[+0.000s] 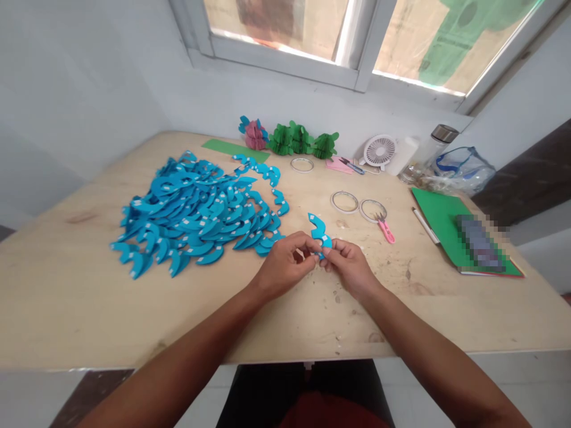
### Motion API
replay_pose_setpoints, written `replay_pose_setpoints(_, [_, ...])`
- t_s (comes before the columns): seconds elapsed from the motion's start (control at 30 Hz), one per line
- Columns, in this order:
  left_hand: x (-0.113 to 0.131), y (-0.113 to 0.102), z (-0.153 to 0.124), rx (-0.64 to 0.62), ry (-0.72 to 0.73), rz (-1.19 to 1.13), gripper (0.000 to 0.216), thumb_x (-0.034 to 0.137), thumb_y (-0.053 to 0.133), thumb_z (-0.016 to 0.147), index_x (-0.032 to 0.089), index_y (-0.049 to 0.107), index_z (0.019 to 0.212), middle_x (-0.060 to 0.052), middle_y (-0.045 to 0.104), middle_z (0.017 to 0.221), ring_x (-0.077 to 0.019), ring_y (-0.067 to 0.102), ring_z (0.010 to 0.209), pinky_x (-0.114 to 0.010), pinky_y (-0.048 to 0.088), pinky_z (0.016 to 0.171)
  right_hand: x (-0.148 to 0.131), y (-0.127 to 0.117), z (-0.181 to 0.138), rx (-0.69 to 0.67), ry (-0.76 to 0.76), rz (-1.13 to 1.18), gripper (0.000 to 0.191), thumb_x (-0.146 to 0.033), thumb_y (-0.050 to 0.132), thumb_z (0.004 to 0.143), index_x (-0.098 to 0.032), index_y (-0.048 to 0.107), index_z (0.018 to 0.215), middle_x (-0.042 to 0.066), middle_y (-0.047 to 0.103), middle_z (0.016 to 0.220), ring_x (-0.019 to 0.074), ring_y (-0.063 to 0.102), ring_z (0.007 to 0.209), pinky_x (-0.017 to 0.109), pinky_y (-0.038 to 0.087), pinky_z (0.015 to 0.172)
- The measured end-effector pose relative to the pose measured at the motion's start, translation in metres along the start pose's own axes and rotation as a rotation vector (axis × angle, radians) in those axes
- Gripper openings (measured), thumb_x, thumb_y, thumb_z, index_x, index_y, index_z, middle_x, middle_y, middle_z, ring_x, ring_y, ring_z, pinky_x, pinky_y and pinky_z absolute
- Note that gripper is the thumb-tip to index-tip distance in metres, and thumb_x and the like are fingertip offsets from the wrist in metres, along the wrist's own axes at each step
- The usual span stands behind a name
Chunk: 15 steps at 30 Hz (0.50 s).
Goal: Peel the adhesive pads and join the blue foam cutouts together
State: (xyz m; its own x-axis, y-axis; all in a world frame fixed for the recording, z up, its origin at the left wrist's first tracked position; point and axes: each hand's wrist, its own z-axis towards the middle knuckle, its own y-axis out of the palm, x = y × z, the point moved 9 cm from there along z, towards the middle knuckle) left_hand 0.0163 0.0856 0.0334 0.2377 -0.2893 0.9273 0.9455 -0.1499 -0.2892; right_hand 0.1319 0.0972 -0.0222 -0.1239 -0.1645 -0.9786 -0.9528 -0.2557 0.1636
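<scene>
Both hands meet over the middle of the wooden table (66,297). My left hand (282,266) and my right hand (350,266) pinch the lower end of a curved blue paper piece (318,228) that sticks up between them. Fingers of both hands are closed on it. A large heap of similar blue paper pieces (196,211) with small white tabs lies to the left of my hands.
Two tape rings (344,201) and pink snips (386,230) lie just beyond my hands. A green sheet stack (439,223) and a pen (425,225) are at the right. Green and pink paper shapes (298,140), a small fan (379,151), a bottle (435,145) and a bag stand along the back.
</scene>
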Motion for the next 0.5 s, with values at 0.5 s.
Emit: replay_pose_setpoints(0.5, [-0.021,0.004,0.001,0.05,-0.162,-0.227,0.01,0.025,0.063,0.07,0.015,0.063,0.072,0.0,0.062,0.064,-0.0087,0.053,0.053,-0.019,0.042,0.046,0.0,0.003,0.0,-0.031,0.012,-0.008,0.02,-0.034,0.068,0.072,-0.017,0.06,0.064,-0.001,0.061,0.055,0.0083,0.048,0.047,0.022,0.036,0.049])
